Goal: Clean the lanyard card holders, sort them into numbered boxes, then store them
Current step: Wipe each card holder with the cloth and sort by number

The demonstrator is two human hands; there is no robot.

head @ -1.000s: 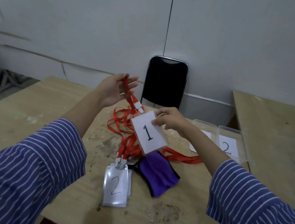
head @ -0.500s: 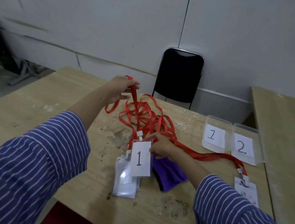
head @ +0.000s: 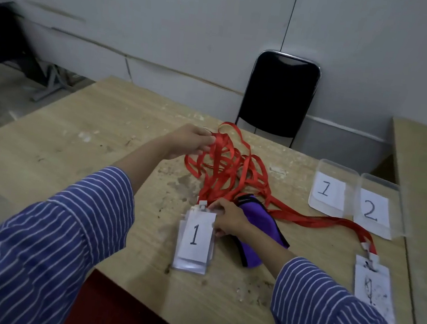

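Sorting not yet begun: box 1 point(head: 332, 191) and box 2 point(head: 380, 206) are seen holding only number labels. Card holder "1" point(head: 194, 241) is laid on a stack, pinched by the right hand point(head: 225, 220); red lanyards point(head: 229, 167) are gripped by the left hand point(head: 192, 142). Purple cloth point(head: 255, 229) lies beside; a smudged holder point(head: 373, 286) awaits cleaning.

table point(head: 81, 146): worn matt wood | boxes point(head: 332, 191): clear plastic | cloth point(head: 255, 225): purple, seemingly fabric

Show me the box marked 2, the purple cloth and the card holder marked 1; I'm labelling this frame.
box marked 2 point(head: 373, 210): head view, on its paper number label.
purple cloth point(head: 258, 227): head view, on its bare middle.
card holder marked 1 point(head: 194, 237): head view, on the printed digit.
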